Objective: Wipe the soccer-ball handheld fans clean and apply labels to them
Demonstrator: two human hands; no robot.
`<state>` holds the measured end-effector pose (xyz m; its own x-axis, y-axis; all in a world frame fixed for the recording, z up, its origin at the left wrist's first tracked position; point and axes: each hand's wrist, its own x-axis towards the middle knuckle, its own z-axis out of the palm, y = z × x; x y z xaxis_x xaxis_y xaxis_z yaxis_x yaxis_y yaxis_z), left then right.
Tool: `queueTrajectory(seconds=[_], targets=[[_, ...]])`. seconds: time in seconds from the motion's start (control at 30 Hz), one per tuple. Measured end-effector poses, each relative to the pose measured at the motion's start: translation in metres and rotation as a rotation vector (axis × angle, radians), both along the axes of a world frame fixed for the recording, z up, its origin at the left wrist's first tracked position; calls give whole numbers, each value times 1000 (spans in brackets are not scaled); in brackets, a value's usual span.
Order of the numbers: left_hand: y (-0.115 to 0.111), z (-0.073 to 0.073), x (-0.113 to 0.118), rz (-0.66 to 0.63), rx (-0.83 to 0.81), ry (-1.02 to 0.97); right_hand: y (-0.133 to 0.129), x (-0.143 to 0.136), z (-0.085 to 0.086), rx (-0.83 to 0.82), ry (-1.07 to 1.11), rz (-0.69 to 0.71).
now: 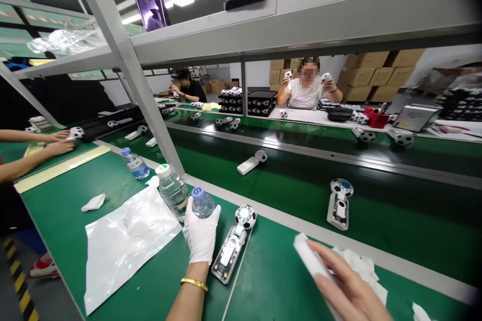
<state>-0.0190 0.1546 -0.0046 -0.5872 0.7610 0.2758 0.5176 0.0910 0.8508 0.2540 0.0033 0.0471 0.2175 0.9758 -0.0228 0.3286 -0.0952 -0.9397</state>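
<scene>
While the gloved left hand (200,238) is curled around a blue-capped bottle (202,204), I note on my feed the bare right hand (344,281), half-closed, gripping a long white piece (311,259). Football-headed device (228,256) lies on the green surface (271,266), between the hands, just beside the left.
</scene>
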Motion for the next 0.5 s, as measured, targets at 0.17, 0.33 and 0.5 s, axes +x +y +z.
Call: queueTrajectory(seconds=[0.17,0.33,0.5], targets=[[-9,5,-6,-84,35,21,27,-47,13,-174,413,159],[-39,28,-21,-337,178,386,37,-64,15,-280,674,228],[-68,50,-31,-687,64,816,36,-83,16,-329,817,251]])
